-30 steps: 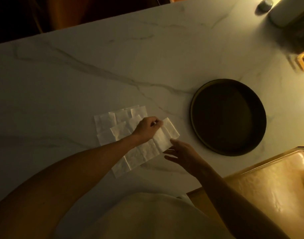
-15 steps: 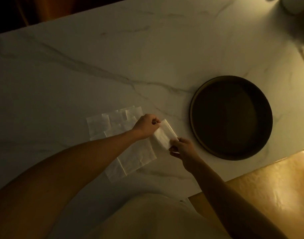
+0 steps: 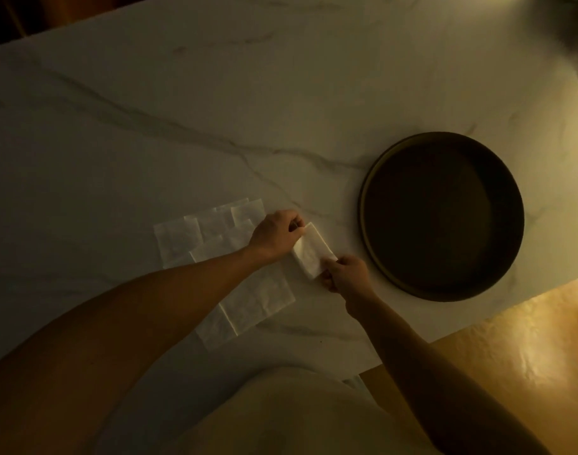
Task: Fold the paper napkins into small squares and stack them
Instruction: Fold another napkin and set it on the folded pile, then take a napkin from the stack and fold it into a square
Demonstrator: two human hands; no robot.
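Observation:
A white paper napkin (image 3: 311, 251), folded into a narrow strip, is held just above the marble table. My left hand (image 3: 276, 234) pinches its far end and my right hand (image 3: 346, 274) pinches its near end. Several other white napkins (image 3: 195, 236) lie flat and overlapping on the table to the left, partly hidden under my left forearm. One more flat napkin (image 3: 258, 302) lies just below my left wrist.
A dark round tray (image 3: 366, 205) with a raised rim sits on the marble table (image 3: 215, 110) to the right of my hands. A tan leather seat (image 3: 517, 349) shows at the lower right, past the table's near edge.
My right hand has closed on the napkin's near end. The napkin has gone from lying open to a narrower folded strip between both hands.

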